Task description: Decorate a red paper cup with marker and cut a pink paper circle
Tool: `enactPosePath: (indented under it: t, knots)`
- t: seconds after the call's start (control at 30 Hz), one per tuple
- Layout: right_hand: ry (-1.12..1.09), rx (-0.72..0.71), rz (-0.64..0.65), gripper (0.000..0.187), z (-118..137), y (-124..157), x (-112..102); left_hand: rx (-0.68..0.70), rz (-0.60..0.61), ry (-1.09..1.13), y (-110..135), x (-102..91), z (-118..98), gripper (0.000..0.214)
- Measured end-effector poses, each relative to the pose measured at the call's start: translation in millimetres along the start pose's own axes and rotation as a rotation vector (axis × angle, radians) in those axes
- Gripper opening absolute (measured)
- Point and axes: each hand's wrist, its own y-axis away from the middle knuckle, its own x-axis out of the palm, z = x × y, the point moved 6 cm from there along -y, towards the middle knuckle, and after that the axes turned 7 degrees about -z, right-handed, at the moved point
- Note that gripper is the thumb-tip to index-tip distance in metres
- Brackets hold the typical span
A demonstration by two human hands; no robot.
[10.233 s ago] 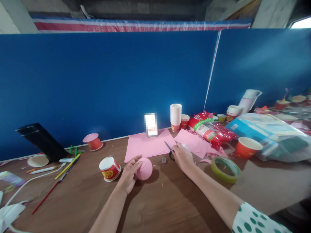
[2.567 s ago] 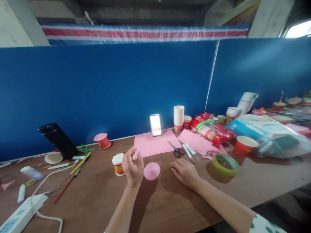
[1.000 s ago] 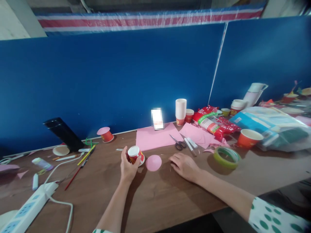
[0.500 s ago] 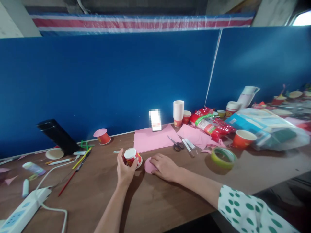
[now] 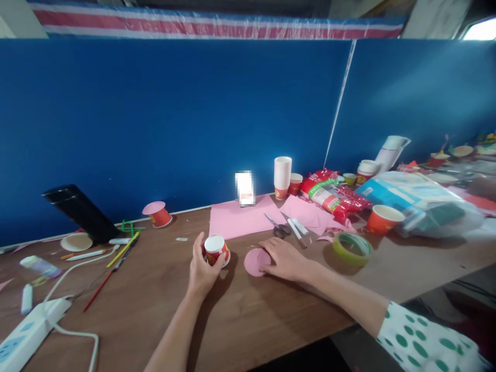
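Observation:
My left hand [image 5: 205, 271] is wrapped around a red paper cup [image 5: 217, 252], which stands upside down with its white base up. To its right, a round pink paper disc [image 5: 256, 262] lies at the table surface. My right hand [image 5: 284, 260] has its thumb and fingers closed on the disc's right edge; some fingertips are hard to make out. Beyond both hands lies a large pink sheet [image 5: 240, 222]. Scissors [image 5: 279, 229] rest at its right corner.
Farther left, another upturned cup [image 5: 159, 216] carries a pink disc. Green-yellow tape [image 5: 352, 250], a red bag [image 5: 327, 195], stacked cups [image 5: 282, 178] and an orange cup [image 5: 384, 221] are at the right. A power strip [image 5: 34, 330] and black cylinder [image 5: 81, 212] stand left.
My right hand and the pink disc have shifted to the right, away from the cup. More of the disc shows now. My left hand keeps hold of the cup, nearly in place.

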Motion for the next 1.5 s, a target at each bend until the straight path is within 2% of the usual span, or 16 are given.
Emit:
enactPosePath:
  t: [0.17, 0.37, 0.57, 0.7, 0.9, 1.03, 1.13, 1.33, 1.43, 1.5]
  knots:
    - [-0.011, -0.021, -0.023, 0.068, 9, -1, 11, 0.014, 0.111, 0.058, 6, 7.3, -12, 0.079]
    - [-0.034, -0.088, -0.055, 0.049, 14, -1, 11, 0.028, 0.209, 0.077, 10, 12.3, -16, 0.085]
    - [-0.061, -0.093, -0.053, 0.040, 6, 6, 3, -0.004, 0.227, 0.088, 10, 12.8, -10, 0.086]
    - [-0.054, -0.080, -0.074, 0.037, -1, 7, -1, 0.021, 0.218, 0.058, 9, 12.4, -14, 0.086]
    - [0.020, -0.005, -0.128, 0.031, -13, 0, -4, 0.051, 0.218, 0.033, 9, 12.4, -17, 0.078]
    - [0.041, 0.042, -0.173, 0.026, -22, -12, -10, 0.077, 0.199, 0.025, 8, 12.6, -13, 0.077]
    - [0.099, 0.094, -0.201, 0.029, -34, -31, -18, 0.074, 0.209, 0.026, 8, 14.1, -9, 0.077]
    - [0.167, 0.178, -0.174, 0.032, -59, -72, -23, 0.033, 0.220, 0.026, 8, 15.7, -2, 0.077]
    - [0.158, 0.188, -0.166, 0.045, -66, -75, -22, 0.022, 0.227, 0.030, 8, 15.7, -2, 0.077]
    - [0.152, 0.208, -0.179, 0.048, -73, -69, -25, 0.014, 0.234, 0.038, 7, 15.9, -4, 0.077]
